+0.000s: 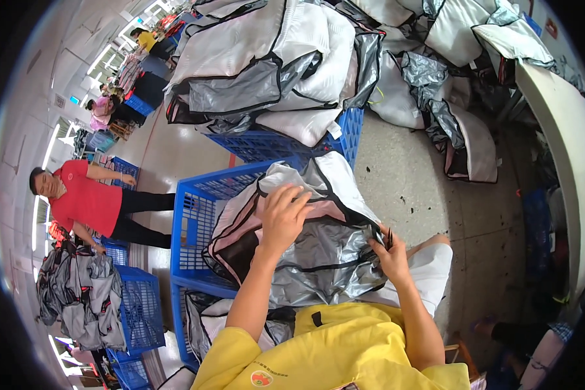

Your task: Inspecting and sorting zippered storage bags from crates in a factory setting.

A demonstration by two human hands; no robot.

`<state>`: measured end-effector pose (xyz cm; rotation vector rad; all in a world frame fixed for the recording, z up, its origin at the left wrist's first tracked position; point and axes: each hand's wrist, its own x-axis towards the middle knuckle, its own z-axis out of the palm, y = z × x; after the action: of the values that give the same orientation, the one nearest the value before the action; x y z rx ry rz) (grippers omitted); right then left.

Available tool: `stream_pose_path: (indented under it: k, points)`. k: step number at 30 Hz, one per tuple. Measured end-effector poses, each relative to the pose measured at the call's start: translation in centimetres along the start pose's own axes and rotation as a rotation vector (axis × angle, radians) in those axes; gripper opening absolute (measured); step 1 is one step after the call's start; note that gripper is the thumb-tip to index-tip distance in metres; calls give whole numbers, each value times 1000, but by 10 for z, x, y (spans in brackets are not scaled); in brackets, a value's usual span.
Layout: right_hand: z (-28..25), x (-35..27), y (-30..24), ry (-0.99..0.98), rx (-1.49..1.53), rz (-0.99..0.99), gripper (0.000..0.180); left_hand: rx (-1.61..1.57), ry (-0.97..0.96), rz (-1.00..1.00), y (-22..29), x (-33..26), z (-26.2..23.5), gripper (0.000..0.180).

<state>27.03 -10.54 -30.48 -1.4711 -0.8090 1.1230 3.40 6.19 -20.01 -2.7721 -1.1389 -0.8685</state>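
Note:
Across my lap and a blue crate (192, 260) lies a silver-and-white sewn fabric piece, perhaps a bag (328, 244), with black binding and pink panels. My left hand (284, 214) rests on its upper part, fingers stretched out and slightly apart. At the right edge of the piece, my right hand (391, 257) pinches the black-bound border. A small dark pointed object (389, 238) shows by those fingers; its kind cannot be made out. Part of the fabric beneath both hands is hidden.
Similar pieces form a big pile (253, 65) on another blue crate (351, 140) ahead. More lie on the floor (403, 175) at the right, near a curved pale table edge (559, 143). A person in a red shirt (91, 195) stands left, by a loaded crate (140, 305).

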Motion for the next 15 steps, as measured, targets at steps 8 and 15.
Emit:
stream_pose_path:
  k: [8, 15]
  points:
    - [19, 8, 0, -70, 50, -10, 44, -116, 48, -95, -16, -19, -14, 14]
    - [0, 1, 30, -24, 29, 22, 43, -151, -58, -111, -15, -31, 23, 20]
